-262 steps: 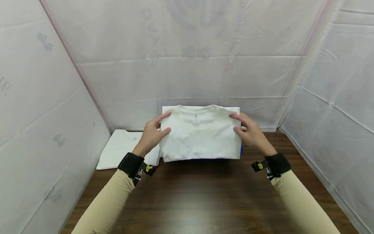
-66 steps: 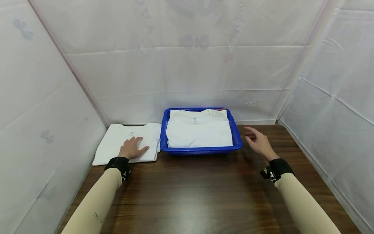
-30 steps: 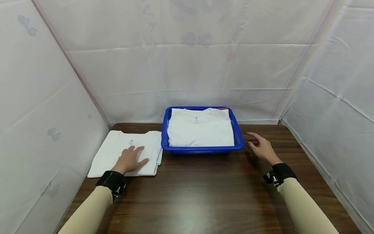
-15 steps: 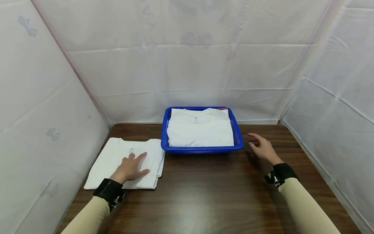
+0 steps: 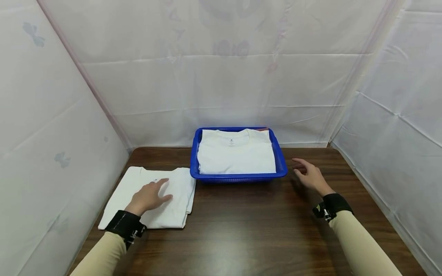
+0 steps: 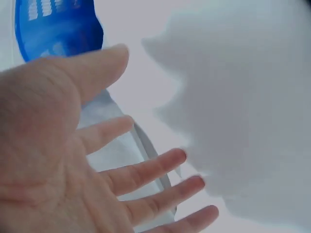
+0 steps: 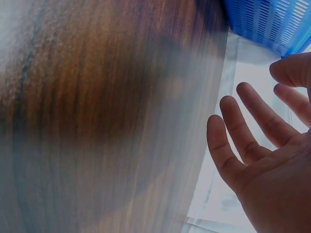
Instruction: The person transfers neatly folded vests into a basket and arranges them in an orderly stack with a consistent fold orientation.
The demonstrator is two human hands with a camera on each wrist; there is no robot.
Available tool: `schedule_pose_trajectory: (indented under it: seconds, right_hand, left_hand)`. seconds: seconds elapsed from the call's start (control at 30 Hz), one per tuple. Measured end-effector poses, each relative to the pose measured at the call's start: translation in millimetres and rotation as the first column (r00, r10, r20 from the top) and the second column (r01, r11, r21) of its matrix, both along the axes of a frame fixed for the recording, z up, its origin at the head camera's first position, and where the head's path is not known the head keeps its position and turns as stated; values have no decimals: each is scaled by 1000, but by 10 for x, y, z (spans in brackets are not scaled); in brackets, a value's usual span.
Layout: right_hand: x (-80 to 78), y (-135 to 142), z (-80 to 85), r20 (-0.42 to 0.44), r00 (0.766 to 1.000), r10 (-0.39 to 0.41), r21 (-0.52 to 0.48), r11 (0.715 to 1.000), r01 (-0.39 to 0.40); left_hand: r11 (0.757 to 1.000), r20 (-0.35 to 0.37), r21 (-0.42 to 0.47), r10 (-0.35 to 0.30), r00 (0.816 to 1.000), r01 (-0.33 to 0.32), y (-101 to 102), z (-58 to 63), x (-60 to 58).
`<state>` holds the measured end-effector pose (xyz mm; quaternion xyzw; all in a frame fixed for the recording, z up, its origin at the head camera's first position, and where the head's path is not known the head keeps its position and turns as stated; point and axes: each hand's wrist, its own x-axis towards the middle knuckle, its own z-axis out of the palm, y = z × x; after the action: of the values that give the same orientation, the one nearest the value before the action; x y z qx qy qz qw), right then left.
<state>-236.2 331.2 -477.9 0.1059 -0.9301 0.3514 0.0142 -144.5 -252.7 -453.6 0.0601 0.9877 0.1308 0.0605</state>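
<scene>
A folded white T-shirt [image 5: 176, 207] lies on the left part of the table, its neckline toward the back wall. Over it is my left hand [image 5: 147, 197], fingers spread and holding nothing; in the left wrist view the fingers [image 6: 146, 172] are straight and apart. A blue plastic basket [image 5: 238, 176] stands at the back middle, with another folded white T-shirt [image 5: 238, 155] laid flat inside, its neck label showing. Right of the basket hovers my right hand [image 5: 310, 176], empty, with relaxed, slightly bent fingers. The right wrist view shows its fingers [image 7: 262, 116] near the basket's slotted side.
The dark brown wooden table [image 5: 235, 226] runs back to a white sheet wall [image 5: 221, 88]. More white sheets close off both sides. A bit of reddish cloth [image 5: 262, 129] peeks out at the basket's back right.
The white T-shirt held by both hands earlier is now in the basket. The left T-shirt has slid toward me under my left hand, which has since risen slightly. My right hand barely moved lately.
</scene>
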Motion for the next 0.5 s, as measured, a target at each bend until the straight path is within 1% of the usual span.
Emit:
schedule_pose_trajectory:
  seconds: [0.07,0.23,0.37,0.5]
  right_hand:
    - [7,7,-7,-6,1000,-4,5,1000,4]
    - [18,39,-28,-26,1000,10,22,1000,-10]
    - [24,56,-38,-34,999,17,21,1000,-16]
    - [21,67,-51,-33,999,14,21,1000,-13]
  left_hand:
    - [1000,-31,22,22,999,-21,-72,1,-62]
    - [991,-58,34,132,990,-130,-256,-17,-217]
    - [979,-36,29,201,979,-200,-362,-3,-322]
    - [968,17,31,249,968,-250,-474,-3,-423]
